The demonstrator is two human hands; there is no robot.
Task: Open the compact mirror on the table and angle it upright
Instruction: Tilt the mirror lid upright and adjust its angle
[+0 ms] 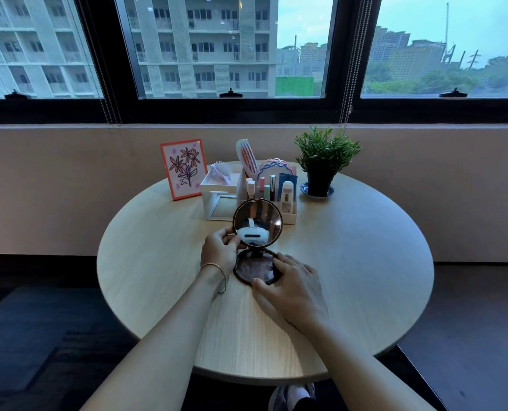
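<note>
A round dark-brown compact mirror (255, 266) lies open in the middle of the round wooden table (350, 262). Its base rests flat on the wood and its lid (260, 216) stands upright, its glass facing me and reflecting a white headset. My left hand (221, 249) pinches the lid's lower left rim between thumb and fingers. My right hand (291, 284) lies over the right side of the base, fingers pressing it down on the table.
Behind the mirror stands a white organiser (217, 191) with a comb, hairbrush, headbands and several cosmetics. An orange-framed flower picture (184, 169) stands at the back left, a potted plant (323, 161) on a saucer at the back right. A window wall lies beyond.
</note>
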